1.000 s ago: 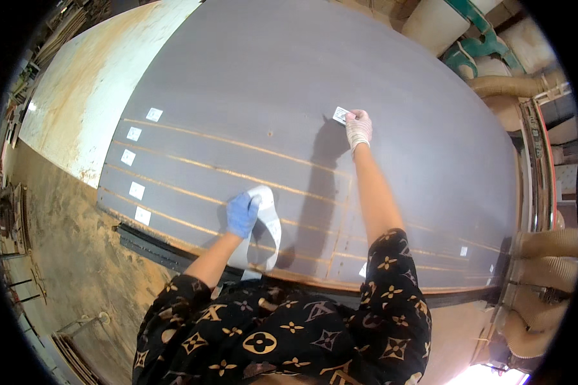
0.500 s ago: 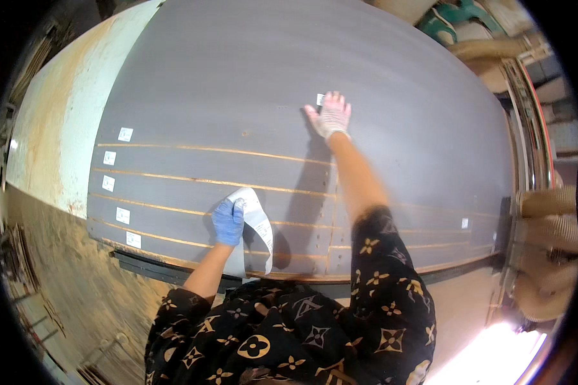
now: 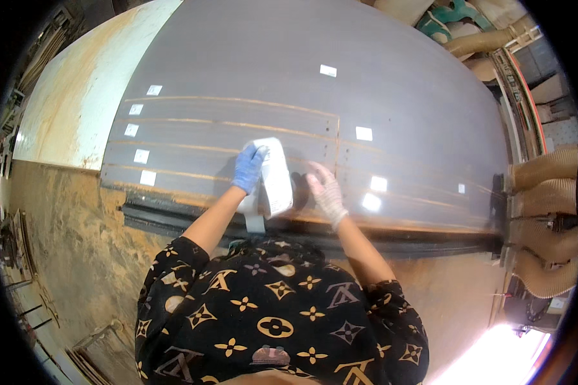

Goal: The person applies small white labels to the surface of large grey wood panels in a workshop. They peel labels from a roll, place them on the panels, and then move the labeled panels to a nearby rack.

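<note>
Holding white label strip (image 3: 275, 176) in left hand (image 3: 248, 168) grip | right hand (image 3: 326, 191) released, blurred | small labels (image 3: 363, 133) dot grey panel (image 3: 398, 96)

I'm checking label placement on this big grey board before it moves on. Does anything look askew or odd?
Nothing stands out. The small white labels lie flat on the large grey cut board. The blue-gloved left hand holds a white strip of label backing; the white-gloved right hand is blurred beside it.

Blue-gloved left hand (image 3: 247, 167), grey panel (image 3: 289, 77)
</note>
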`<state>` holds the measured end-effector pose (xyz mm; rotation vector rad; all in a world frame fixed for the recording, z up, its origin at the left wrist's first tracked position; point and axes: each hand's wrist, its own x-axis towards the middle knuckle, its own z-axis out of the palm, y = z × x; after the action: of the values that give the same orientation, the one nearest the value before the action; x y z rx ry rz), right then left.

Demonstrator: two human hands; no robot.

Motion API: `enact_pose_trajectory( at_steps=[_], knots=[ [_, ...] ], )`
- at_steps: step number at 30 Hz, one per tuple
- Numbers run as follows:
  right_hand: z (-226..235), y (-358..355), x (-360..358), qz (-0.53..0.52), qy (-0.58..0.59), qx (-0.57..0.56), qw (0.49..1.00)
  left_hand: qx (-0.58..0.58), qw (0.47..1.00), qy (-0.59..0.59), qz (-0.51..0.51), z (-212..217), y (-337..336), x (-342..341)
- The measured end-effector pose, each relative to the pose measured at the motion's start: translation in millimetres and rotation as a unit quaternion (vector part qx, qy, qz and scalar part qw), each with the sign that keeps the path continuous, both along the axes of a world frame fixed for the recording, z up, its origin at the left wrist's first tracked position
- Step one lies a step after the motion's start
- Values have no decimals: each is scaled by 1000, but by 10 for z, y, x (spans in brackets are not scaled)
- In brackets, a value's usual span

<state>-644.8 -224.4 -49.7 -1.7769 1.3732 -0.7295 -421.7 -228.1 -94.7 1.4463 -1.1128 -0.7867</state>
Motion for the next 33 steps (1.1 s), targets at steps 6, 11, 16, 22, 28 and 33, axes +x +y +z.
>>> enact_pose_trajectory(
  at_steps=[6,11,16,22,28,33],
  knots=[
    [312,670,110,-9,-306,96,947,32,963,247,-106,661,541,-215],
    [510,1065,415,2,-351,126,928,24,961,249,-114,877,943,-49],
    [602,1430,758,34,-377,118,918,28,967,228,-108,913,1256,281],
    [649,1717,1018,74,-373,147,913,17,957,276,-88,914,1517,557],
    [599,1972,1214,46,-398,120,908,36,964,251,-81,912,1566,774],
    [610,2071,1217,39,-408,138,901,68,948,296,-95,858,1565,746]
  ],
)
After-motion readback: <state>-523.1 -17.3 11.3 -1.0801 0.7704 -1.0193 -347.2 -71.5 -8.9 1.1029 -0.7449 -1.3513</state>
